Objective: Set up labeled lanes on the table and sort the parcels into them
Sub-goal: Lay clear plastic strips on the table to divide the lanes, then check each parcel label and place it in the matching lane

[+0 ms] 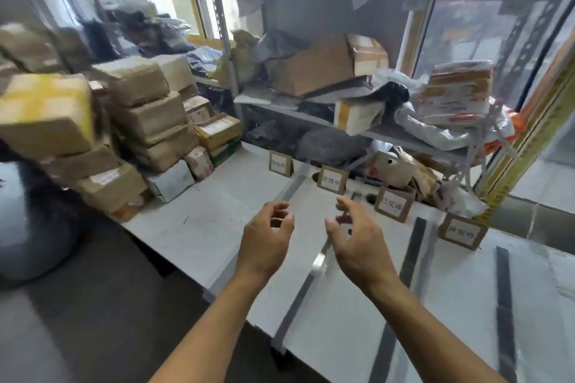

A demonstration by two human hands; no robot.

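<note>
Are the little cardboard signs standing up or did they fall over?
Standing up. All four cardboard signs stand along the far edge of the table, with their white labels facing the person. None lies flat.

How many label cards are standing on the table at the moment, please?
4, in a row along the table's far edge: the first card leftmost, the second, the third, and the fourth rightmost. None seems hidden.
</note>
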